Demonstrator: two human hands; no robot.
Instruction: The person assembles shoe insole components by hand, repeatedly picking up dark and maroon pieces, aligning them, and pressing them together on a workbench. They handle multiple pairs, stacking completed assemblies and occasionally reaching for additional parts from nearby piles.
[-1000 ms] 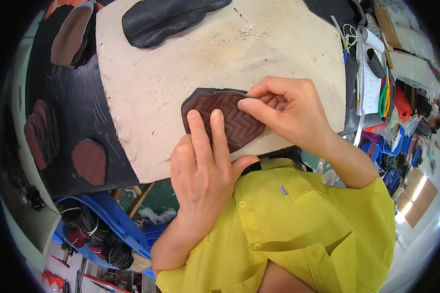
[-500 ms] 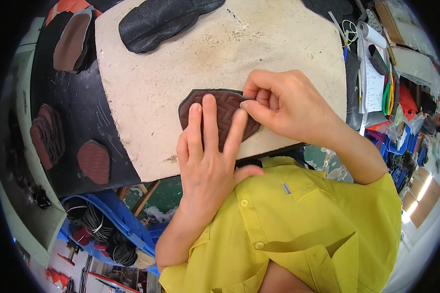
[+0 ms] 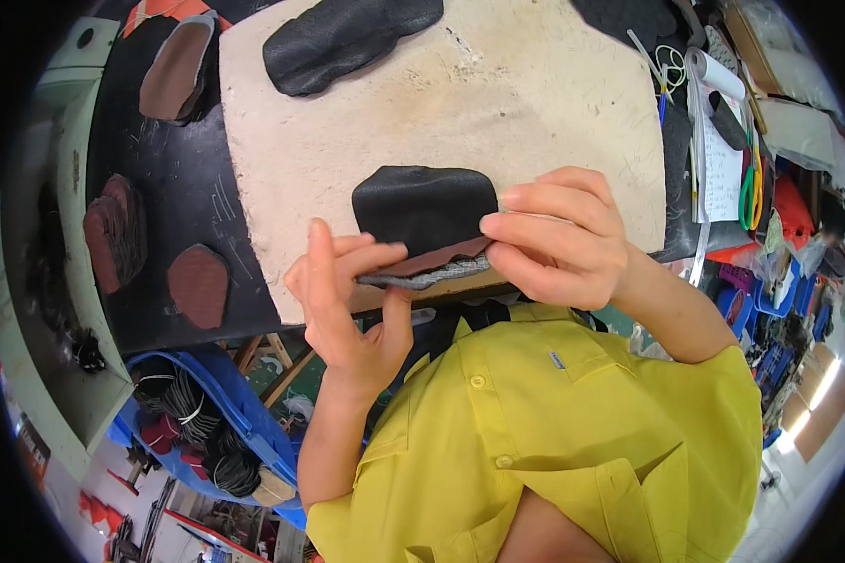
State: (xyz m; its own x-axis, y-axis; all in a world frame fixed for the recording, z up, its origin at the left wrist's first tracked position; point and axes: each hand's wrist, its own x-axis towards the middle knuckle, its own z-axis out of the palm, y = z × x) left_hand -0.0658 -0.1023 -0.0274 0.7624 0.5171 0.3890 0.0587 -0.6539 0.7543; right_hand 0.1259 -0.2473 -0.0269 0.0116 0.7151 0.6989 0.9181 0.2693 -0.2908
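My left hand (image 3: 347,300) and my right hand (image 3: 559,239) both pinch a thin dark red rubber sole piece (image 3: 437,261), lifted edge-on at the near edge of a pale worn board (image 3: 535,122). A grey textured layer shows along its lower edge. Just behind it, a black sole-shaped piece (image 3: 422,202) lies flat on the board. My left thumb is under the piece, the fingers on top.
Another black sole piece (image 3: 343,38) lies at the board's far side. Dark red sole pieces (image 3: 197,284) and a stack (image 3: 117,230) rest on the black surface to the left. Papers, scissors (image 3: 749,192) and clutter stand at the right. A blue bin (image 3: 207,432) of scraps sits below.
The red sole piece lay flat under my left hand, pattern up; now both hands have lifted it off the board edge-on, uncovering a black piece beneath.
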